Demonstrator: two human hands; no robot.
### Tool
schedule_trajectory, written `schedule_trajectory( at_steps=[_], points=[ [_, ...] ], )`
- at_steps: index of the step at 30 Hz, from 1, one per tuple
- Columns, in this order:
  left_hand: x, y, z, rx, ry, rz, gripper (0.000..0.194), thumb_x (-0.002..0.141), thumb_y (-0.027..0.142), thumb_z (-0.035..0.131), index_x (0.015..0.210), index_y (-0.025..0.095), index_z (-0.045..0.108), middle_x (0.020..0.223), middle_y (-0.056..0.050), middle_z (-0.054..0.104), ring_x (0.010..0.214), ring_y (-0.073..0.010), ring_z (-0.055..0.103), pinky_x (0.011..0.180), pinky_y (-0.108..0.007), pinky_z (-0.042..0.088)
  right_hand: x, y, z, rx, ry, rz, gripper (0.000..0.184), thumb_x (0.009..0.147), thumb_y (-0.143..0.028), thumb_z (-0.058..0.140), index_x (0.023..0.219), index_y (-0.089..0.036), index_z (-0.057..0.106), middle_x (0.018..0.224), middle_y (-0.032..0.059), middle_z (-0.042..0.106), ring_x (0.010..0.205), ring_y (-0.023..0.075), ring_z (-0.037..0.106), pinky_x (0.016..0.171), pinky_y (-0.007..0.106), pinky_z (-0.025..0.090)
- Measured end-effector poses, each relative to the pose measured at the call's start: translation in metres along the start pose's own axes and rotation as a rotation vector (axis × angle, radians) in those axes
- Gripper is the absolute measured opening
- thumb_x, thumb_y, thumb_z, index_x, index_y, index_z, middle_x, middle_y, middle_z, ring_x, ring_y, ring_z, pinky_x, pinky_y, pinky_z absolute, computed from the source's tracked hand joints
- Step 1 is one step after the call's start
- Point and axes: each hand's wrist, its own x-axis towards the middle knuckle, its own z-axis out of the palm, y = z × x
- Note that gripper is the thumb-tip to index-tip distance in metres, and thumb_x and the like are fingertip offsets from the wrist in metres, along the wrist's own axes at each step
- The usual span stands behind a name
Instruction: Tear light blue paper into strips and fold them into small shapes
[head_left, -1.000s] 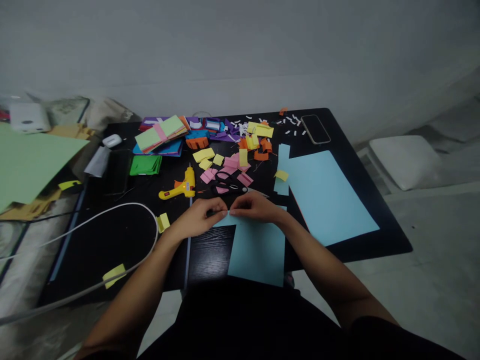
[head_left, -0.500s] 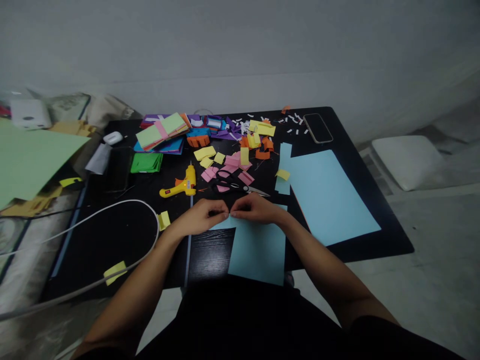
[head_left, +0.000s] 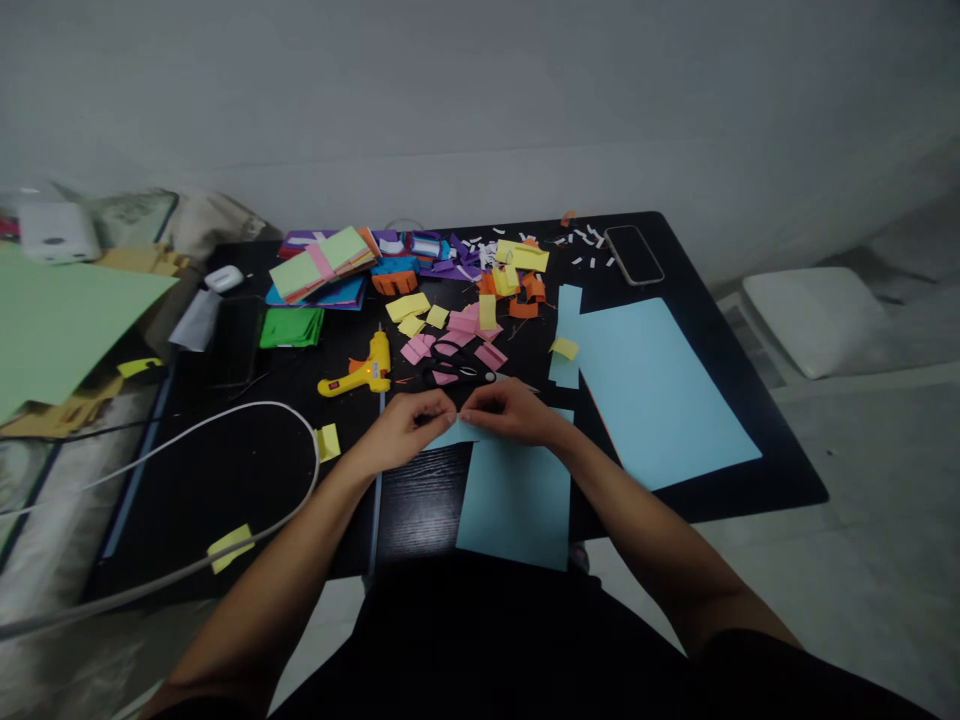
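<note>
My left hand (head_left: pixel 411 428) and my right hand (head_left: pixel 511 412) meet fingertip to fingertip over the black table. Between them they pinch a light blue paper strip (head_left: pixel 457 432), partly hidden by the fingers. Under my right hand and wrist lies a larger light blue paper sheet (head_left: pixel 516 505). Just beyond the hands are black-handled scissors (head_left: pixel 459 376), their blades mostly covered by my right hand. A yellow glue gun (head_left: pixel 364 368) rests to the left of them.
Pink paper pieces (head_left: pixel 461 325) and yellow and orange scraps lie behind the scissors. A big light blue sheet (head_left: pixel 664 390) and a phone (head_left: pixel 634 255) are on the right. A white cable (head_left: pixel 311 450) loops across the left side, near stacked coloured paper (head_left: pixel 322 265).
Both hands have risen slightly away from me with the blue strip, and my right hand now covers more of the scissor blades. The sheet beneath stays put.
</note>
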Motion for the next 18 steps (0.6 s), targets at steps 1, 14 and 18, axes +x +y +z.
schedule_trajectory(
  at_steps=[1, 14, 18],
  points=[
    [0.0, 0.0, 0.0, 0.002, 0.012, 0.003, 0.024, 0.096, 0.035, 0.059, 0.084, 0.016, 0.067, 0.07, 0.002, 0.06, 0.065, -0.0115, 0.052, 0.061, -0.023, 0.039, 0.0, 0.001, 0.0, 0.01, 0.005, 0.002, 0.026, 0.087, -0.04, 0.07, 0.085, -0.015, 0.077, 0.071, 0.0011, 0.068, 0.065, 0.0126, 0.055, 0.061, 0.025, 0.042],
    [-0.001, 0.001, -0.014, -0.054, -0.136, -0.116, 0.033, 0.091, 0.049, 0.069, 0.084, 0.016, 0.07, 0.063, 0.003, 0.062, 0.053, -0.0108, 0.055, 0.051, -0.021, 0.041, 0.001, 0.006, -0.02, 0.016, -0.133, 0.094, 0.029, 0.082, -0.044, 0.079, 0.087, -0.016, 0.081, 0.073, 0.001, 0.072, 0.065, 0.0116, 0.057, 0.062, 0.024, 0.042],
    [-0.001, -0.001, -0.016, -0.126, -0.146, -0.199, 0.038, 0.09, 0.052, 0.07, 0.076, 0.016, 0.067, 0.063, 0.001, 0.065, 0.049, -0.0116, 0.06, 0.05, -0.022, 0.046, 0.001, 0.005, -0.021, 0.01, -0.109, 0.089, 0.027, 0.082, -0.042, 0.079, 0.089, -0.016, 0.082, 0.076, 0.0022, 0.074, 0.067, 0.0128, 0.06, 0.065, 0.026, 0.045]
  ],
)
